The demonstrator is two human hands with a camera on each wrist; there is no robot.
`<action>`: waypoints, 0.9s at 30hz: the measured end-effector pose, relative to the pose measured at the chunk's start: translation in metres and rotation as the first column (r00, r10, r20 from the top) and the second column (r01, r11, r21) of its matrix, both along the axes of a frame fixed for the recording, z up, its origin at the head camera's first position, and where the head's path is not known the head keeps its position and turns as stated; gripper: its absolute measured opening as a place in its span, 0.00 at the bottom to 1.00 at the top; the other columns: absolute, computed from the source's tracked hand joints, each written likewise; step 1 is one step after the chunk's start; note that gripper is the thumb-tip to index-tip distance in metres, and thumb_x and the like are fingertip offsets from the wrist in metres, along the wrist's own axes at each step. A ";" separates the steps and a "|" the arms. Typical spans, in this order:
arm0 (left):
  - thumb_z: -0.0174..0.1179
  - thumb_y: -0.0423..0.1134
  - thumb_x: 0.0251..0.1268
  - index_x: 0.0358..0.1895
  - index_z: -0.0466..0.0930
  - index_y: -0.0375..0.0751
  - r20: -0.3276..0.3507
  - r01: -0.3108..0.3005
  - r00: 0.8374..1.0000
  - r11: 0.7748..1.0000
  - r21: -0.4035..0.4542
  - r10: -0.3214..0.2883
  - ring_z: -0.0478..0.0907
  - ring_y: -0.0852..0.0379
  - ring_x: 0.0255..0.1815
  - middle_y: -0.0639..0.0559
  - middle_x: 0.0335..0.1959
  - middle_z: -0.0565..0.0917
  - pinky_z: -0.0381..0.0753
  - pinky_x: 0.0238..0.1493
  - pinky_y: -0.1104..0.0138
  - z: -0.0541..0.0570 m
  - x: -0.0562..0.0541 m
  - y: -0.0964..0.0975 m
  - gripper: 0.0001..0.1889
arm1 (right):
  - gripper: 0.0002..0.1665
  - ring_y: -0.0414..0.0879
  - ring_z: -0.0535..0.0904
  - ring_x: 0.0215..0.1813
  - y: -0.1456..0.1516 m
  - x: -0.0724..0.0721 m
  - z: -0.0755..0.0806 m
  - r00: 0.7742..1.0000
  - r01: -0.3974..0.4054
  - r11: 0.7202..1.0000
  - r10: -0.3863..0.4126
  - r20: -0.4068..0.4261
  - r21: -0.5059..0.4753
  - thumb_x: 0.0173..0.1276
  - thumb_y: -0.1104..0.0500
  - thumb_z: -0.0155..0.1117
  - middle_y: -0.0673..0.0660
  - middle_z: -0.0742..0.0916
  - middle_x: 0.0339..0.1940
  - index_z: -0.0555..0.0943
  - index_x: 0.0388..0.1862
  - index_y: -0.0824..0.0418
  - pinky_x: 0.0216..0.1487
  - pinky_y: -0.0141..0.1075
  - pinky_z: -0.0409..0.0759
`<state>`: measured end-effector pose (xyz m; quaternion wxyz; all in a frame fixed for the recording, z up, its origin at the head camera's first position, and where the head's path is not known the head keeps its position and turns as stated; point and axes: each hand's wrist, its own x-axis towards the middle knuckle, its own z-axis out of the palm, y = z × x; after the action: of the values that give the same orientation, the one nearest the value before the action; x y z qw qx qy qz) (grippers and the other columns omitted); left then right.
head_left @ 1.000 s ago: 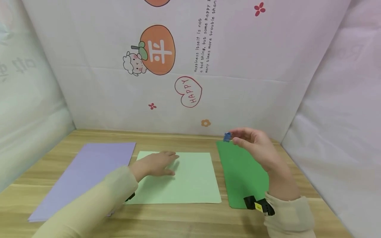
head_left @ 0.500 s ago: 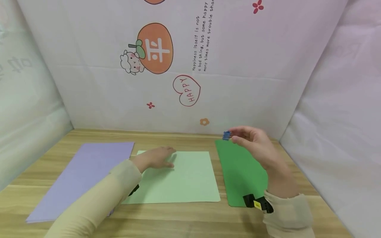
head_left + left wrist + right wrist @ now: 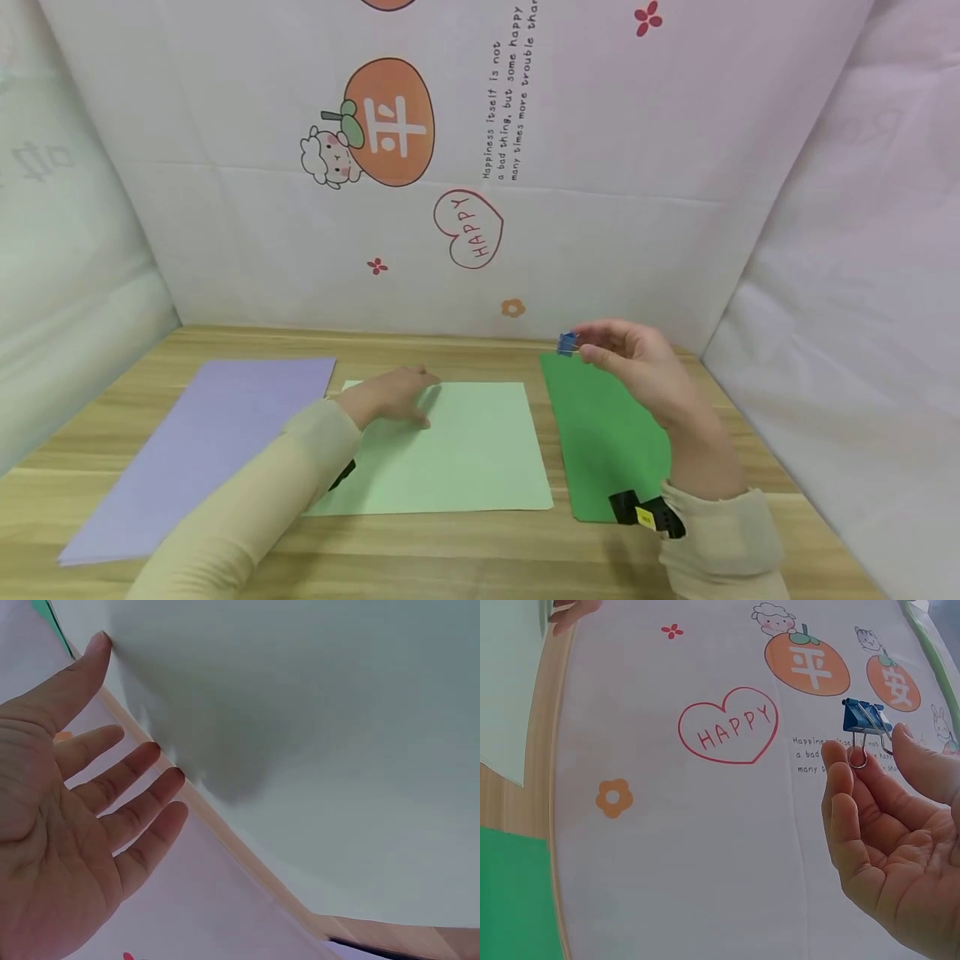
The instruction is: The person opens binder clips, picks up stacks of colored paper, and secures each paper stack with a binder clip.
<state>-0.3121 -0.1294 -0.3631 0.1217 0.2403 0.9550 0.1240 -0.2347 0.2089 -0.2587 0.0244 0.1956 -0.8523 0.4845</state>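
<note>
Plainly, the spatial relation that matters most is between a small blue metal binder clip [image 3: 567, 343] and a rectangular sheet of pale mint-green paper [image 3: 465, 458]: the clip is up in the air, off the sheet's far right corner, while the paper lies flat with its long axis running left to right. The right hand [image 3: 637, 367] holds the clip, its thumb and fingers pinching the silver wire handles [image 3: 865, 747]. The handles lead back into the grip, and in the head view the blue body sits just left of the fingers, on the side towards the mint paper. The left hand [image 3: 392, 396] is nearer to that paper, reaching over its far left part with fingers spread, a little bent and holding nothing; whether any of them touches it, I cannot tell. Between the mint paper and the right forearm, a rectangular dark green sheet [image 3: 607, 433] lies lengthwise away from the person, its far left corner near the clip in the head view. A lavender sheet [image 3: 202, 442] lies left of the mint paper, and all 3 colours rest on the wood-grained tabletop [image 3: 412, 550].
</note>
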 end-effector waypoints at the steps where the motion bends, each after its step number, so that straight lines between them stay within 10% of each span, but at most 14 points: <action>1: 0.70 0.43 0.62 0.74 0.62 0.36 0.003 -0.001 1.000 1.000 -0.006 0.001 0.59 0.36 0.77 0.34 0.76 0.62 0.61 0.76 0.46 0.000 -0.001 0.000 0.40 | 0.21 0.35 0.82 0.50 0.000 0.000 0.000 1.000 0.000 1.000 0.000 -0.001 0.002 0.76 0.56 0.59 0.54 0.86 0.53 0.77 0.63 0.64 0.55 0.25 0.77; 27: 0.73 0.41 0.58 0.75 0.58 0.37 0.166 -0.076 0.982 0.995 -0.072 0.087 0.54 0.40 0.79 0.36 0.77 0.59 0.57 0.77 0.46 0.010 -0.017 0.014 0.44 | 0.21 0.35 0.81 0.51 0.004 -0.001 -0.002 1.000 0.014 1.000 -0.014 0.000 0.000 0.76 0.55 0.58 0.55 0.85 0.54 0.77 0.63 0.64 0.55 0.24 0.76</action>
<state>-0.3295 -0.1152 -0.3532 0.2048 0.1855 0.9538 0.1176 -0.2359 0.2125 -0.2608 0.0278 0.1900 -0.8536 0.4842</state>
